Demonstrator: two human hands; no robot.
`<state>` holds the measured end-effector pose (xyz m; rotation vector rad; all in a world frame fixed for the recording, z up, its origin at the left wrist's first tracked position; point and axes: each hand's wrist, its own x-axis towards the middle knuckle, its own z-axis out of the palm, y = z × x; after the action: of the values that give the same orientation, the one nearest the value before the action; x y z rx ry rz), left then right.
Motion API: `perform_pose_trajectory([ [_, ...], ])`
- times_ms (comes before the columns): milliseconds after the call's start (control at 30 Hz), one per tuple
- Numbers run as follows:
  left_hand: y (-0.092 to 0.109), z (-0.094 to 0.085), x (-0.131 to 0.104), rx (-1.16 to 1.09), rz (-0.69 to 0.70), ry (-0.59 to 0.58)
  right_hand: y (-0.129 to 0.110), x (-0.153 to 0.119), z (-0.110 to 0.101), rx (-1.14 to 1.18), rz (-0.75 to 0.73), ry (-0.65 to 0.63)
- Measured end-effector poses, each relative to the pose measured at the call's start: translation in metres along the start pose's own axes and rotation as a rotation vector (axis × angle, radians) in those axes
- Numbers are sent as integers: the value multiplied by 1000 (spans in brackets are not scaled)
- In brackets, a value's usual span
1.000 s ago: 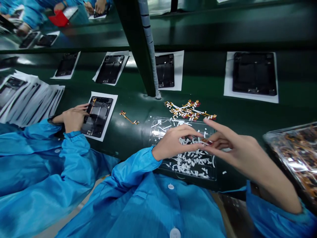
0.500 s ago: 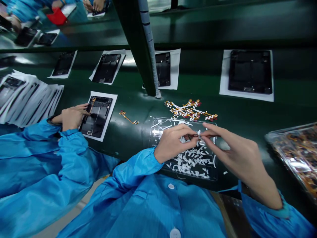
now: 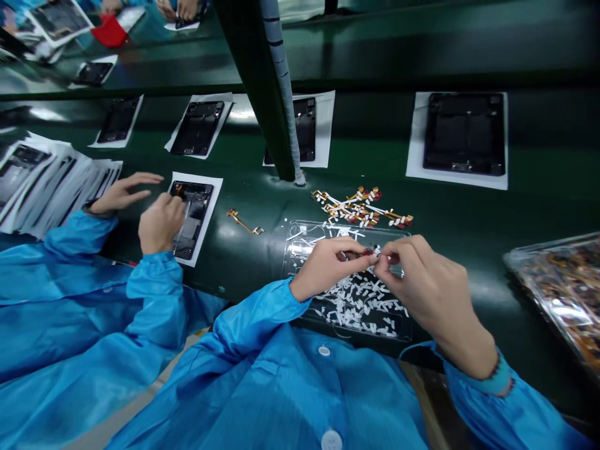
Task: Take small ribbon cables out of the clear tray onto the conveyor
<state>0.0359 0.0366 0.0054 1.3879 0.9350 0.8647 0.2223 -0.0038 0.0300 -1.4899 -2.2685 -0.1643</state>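
Over a clear plastic tray (image 3: 287,267), my left hand (image 3: 323,265) pinches a small flex cable (image 3: 368,251), of which a reddish-brown end shows at the fingertips. My right hand (image 3: 429,290) is closed at the cable's far end, thumb and index finger pressed together; what lies between them is too small to make out. Many white paper strips (image 3: 360,306) lie scattered in the tray beneath both hands. Just behind the tray is a pile of flex cables (image 3: 356,209) with white tabs. One single flex cable (image 3: 244,222) lies apart, to the left.
A co-worker's hands (image 3: 162,222) are at a black tablet housing (image 3: 194,222) on the left. More housings on white sheets (image 3: 504,125) lie along the green line. A post (image 3: 281,94) rises behind the pile. At right stands a tray full of flex cables (image 3: 557,300).
My right hand's fingers have curled in closer and the hand has shifted slightly left. My left hand stays nearly still. The co-worker's hands have moved apart, and the housings behind have slid slightly left.
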Motion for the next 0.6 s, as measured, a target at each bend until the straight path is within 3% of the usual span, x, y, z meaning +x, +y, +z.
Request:
perform_pose_trajectory([
  [133, -3, -1, 5, -239, -210, -57, -6, -1, 7, -105, 17, 7],
  [233, -4, 2, 5, -300, -325, -51, -13, 0, 13, -73, 72, 6],
  [300, -5, 6, 2, -245, -286, 50, -16, 1, 17, 6, 129, 17],
  [433, -5, 13, -3, -34, -53, 293, -14, 1, 15, 294, 217, -6],
  [500, -3, 12, -3, -44, -34, 280, -9, 0, 8, 389, 172, -9],
  [600, -1, 6, -2, -182, -148, 135, 0, 0, -1, 328, 36, 47],
])
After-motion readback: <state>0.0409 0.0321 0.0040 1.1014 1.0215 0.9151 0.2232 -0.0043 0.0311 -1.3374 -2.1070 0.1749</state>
